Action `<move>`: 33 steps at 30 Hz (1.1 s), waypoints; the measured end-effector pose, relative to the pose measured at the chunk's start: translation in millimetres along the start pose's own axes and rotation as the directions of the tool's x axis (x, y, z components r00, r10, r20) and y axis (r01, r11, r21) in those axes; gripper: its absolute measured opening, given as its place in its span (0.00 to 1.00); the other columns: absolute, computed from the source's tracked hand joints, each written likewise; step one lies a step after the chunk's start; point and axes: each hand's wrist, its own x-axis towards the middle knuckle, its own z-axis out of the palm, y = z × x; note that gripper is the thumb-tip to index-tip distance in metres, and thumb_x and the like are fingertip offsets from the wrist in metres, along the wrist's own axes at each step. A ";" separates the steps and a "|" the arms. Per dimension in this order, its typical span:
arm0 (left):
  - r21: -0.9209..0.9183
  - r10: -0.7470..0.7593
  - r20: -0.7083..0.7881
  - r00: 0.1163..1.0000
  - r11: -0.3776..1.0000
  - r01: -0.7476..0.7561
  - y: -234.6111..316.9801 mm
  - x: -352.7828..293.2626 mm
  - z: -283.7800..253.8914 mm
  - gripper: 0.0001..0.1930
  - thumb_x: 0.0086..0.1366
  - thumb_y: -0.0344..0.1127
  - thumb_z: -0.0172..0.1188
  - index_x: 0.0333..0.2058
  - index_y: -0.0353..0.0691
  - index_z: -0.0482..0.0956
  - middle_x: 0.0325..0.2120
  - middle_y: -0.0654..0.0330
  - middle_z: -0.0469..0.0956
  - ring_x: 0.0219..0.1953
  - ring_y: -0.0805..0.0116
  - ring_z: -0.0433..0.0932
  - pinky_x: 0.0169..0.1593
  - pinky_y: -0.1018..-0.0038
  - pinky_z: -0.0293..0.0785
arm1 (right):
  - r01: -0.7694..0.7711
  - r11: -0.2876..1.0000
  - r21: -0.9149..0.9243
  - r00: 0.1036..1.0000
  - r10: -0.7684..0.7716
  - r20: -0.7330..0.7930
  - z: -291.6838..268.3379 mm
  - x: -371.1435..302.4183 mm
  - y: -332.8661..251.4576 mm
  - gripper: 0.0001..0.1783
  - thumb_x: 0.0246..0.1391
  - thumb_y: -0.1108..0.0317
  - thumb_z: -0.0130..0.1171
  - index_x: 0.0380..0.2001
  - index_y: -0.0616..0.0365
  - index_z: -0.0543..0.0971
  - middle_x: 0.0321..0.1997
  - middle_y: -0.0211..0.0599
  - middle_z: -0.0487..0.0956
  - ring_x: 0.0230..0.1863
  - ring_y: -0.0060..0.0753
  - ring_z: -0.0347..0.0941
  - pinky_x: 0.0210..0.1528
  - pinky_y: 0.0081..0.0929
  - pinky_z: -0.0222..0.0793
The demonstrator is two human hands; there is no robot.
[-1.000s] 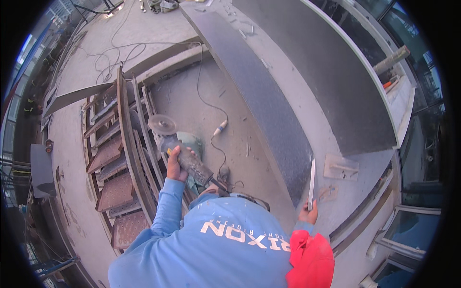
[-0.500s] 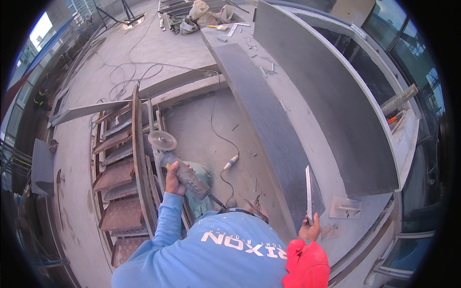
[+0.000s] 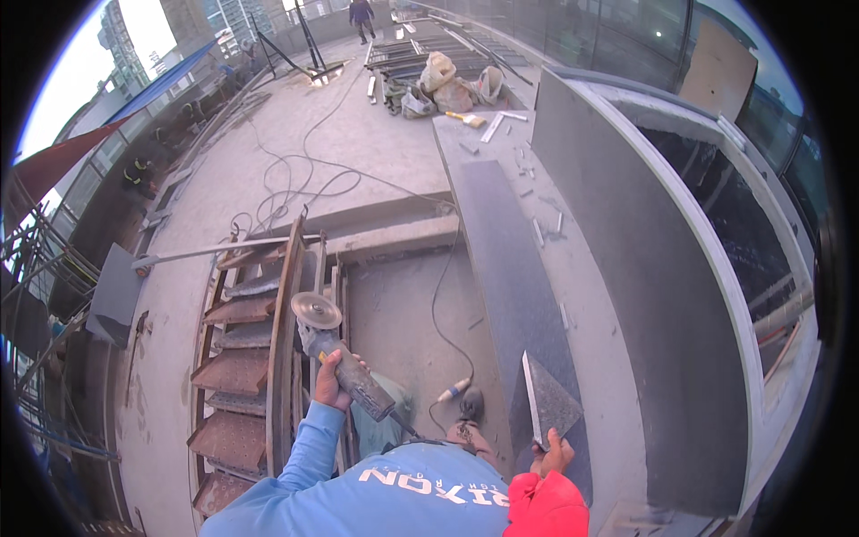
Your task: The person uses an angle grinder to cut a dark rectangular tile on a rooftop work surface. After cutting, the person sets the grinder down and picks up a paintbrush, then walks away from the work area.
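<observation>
My left hand grips the grey body of an angle grinder, whose round cutting disc points away from me beside a rusty steel stair frame. My right hand, with a red sleeve, holds up a thin triangular piece of dark stone by its lower corner. The piece stands just above the near end of a long dark stone slab that lies on a concrete ledge. The grinder's cable runs across the sunken concrete floor to a plug.
A tall dark curved panel stands to the right of the slab. Sacks and tools lie at the far end, and loose cables cross the concrete deck. A person walks far off. Scaffolding edges the left.
The view has tilted up to take in more of the deck. The stone piece in my right hand has turned from edge-on to show its flat face. The grinder stays in my left hand.
</observation>
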 end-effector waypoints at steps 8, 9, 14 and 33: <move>0.053 0.126 0.012 0.992 0.991 -0.126 12.9 87.4 114.9 0.25 0.66 0.49 0.68 0.54 0.42 0.73 0.39 0.52 0.80 0.42 0.55 0.83 0.51 0.55 0.83 | -0.019 0.983 -0.184 0.972 0.061 0.227 102.1 137.9 -72.9 0.13 0.59 0.65 0.68 0.40 0.60 0.77 0.38 0.37 0.83 0.31 0.32 0.80 0.25 0.32 0.74; 0.044 0.117 -0.013 0.993 0.992 -0.116 10.0 94.3 119.3 0.25 0.66 0.49 0.68 0.54 0.42 0.73 0.39 0.52 0.80 0.42 0.56 0.83 0.51 0.56 0.83 | 0.001 0.980 -0.198 0.951 0.060 0.302 106.4 148.9 -80.8 0.13 0.60 0.63 0.69 0.41 0.60 0.78 0.37 0.34 0.83 0.30 0.30 0.80 0.26 0.30 0.74; 0.004 0.145 -0.046 0.988 0.989 -0.145 5.5 125.7 137.7 0.28 0.66 0.47 0.69 0.59 0.44 0.70 0.39 0.52 0.80 0.41 0.56 0.83 0.52 0.56 0.83 | -0.015 0.968 -0.249 0.900 0.122 0.419 172.3 190.8 -96.7 0.12 0.61 0.62 0.68 0.39 0.57 0.79 0.36 0.31 0.84 0.31 0.26 0.81 0.27 0.26 0.74; 0.034 0.162 -0.046 0.986 0.987 -0.160 134.0 451.3 102.3 0.30 0.67 0.43 0.69 0.63 0.46 0.68 0.40 0.53 0.81 0.42 0.57 0.84 0.51 0.55 0.83 | -0.089 0.919 -0.385 0.687 0.337 0.644 650.5 377.6 27.5 0.20 0.61 0.58 0.69 0.42 0.64 0.77 0.39 0.37 0.81 0.35 0.33 0.81 0.31 0.33 0.80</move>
